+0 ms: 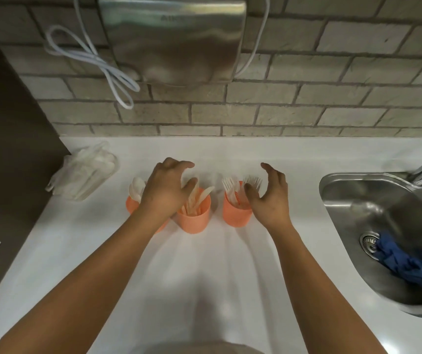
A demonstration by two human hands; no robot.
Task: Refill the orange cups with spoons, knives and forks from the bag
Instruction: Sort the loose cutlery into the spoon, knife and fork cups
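We show 1 white counter w/ 1 steel sink at right holding 1 blue cloth, and 1 clear bag of white cutlery lying at far left, long axis slanting toward the wall. We count 2 hands: left hand over the left and mid cups, right hand just beside the right cup, both w/ fingers loosely curved, grasping nothing. Upright in a left-right row, 3 in all and all orange, stand left cup w/ spoons, bowls up; mid cup w/ knives, blades up, leaning right; right cup w/ forks, tines up.
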